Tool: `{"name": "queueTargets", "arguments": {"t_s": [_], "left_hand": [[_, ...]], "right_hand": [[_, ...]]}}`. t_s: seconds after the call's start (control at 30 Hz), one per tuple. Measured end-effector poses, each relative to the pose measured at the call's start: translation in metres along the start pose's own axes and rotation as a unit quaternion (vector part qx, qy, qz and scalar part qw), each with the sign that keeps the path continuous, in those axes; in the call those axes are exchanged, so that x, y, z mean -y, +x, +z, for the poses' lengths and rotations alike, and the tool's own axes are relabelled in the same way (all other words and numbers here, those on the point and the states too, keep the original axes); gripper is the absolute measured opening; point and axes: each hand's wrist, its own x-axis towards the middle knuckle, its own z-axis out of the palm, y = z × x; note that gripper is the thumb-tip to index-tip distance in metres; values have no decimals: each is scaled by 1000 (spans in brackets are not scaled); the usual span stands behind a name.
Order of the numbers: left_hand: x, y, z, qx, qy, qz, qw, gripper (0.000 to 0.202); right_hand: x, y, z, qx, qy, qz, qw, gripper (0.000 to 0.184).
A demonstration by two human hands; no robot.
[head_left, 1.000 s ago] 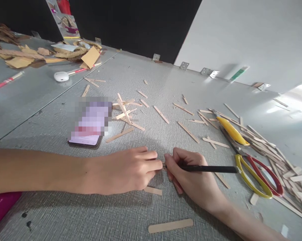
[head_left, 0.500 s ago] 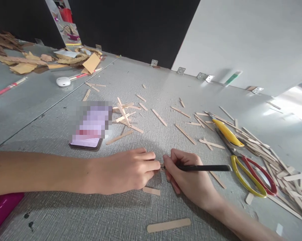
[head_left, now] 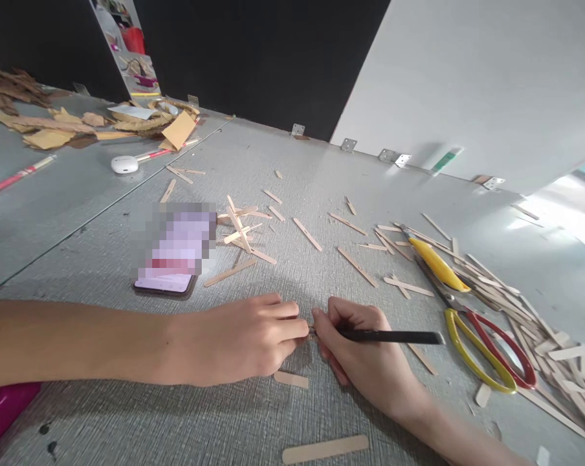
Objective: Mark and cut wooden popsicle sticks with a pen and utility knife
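Observation:
My left hand [head_left: 244, 343] lies on the grey table [head_left: 292, 168] with its fingers closed, pressing down a small piece that its fingertips hide. Facing it, my right hand [head_left: 365, 353] grips a thin black tool [head_left: 394, 336] like a pen, its tip meeting the left fingertips. A short wooden stick piece [head_left: 290, 379] lies just under my left hand. A wider flat stick [head_left: 325, 449] sits near the front edge.
A phone [head_left: 173, 259] lies behind my left forearm. Loose wooden sticks [head_left: 307, 234] scatter across the middle. Scissors with red and yellow handles [head_left: 486, 349], a yellow-handled cutter [head_left: 435, 262] and a heap of sticks [head_left: 554, 336] fill the right. Cardboard scraps [head_left: 54, 123] lie far left.
Both hands have stayed together at the same spot. The view has tipped up slightly, so everything sits a little lower in the picture.

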Motion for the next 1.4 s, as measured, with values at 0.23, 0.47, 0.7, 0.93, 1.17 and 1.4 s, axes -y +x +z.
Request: {"name": "queueTargets", "arguments": {"t_s": [0.23,0.47,0.7,0.93,1.17,1.4], "left_hand": [[0,0,0,10,-1,-6,1000,18],[1,1,3,-18,3,2,1000,16],[0,-1,7,-13,-5,2,1000,20],[0,-1,3,-16,-3,0,1000,18],[1,0,2,-15,-7,-2,1000,19],[1,0,3,-11,-8,-3,1000,23]], "right_hand": [[-3,-1,-1,6,-5,-6,1000,46],[-3,-1,-2,12,-6,-9,1000,47],[-5,0,-1,18,6,-13,1000,47],[-3,1,-2,11,-13,-24,1000,47],[-4,0,-2,10,-36,-26,999,45],[-6,0,-3,18,-33,-32,999,44]]}}
